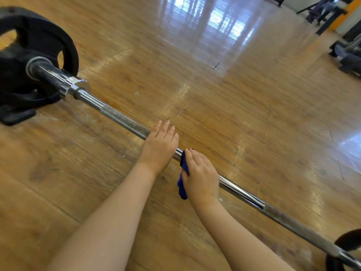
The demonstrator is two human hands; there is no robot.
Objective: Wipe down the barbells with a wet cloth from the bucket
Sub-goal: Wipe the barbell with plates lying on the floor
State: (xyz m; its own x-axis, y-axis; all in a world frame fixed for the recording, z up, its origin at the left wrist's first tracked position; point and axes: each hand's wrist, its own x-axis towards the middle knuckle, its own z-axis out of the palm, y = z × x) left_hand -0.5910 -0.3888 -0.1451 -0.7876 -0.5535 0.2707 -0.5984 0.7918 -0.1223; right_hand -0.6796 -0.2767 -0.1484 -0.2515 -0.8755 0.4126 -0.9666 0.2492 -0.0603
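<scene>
Two bare hands on long chrome steel barbell (pixel 125 120) lying across wooden floor (pixel 214 90): left hand (pixel 159 147) flat, fingers straight; right hand (pixel 201 177) wrapping soft blue wet cloth (pixel 183 187) round bar. Heavy, rigid, slick; best gripped mid-shaft.

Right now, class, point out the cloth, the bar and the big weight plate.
cloth (pixel 182 189), head view, its hanging blue end.
bar (pixel 125 120), head view, its rough part.
weight plate (pixel 39 36), head view, its black face.
</scene>
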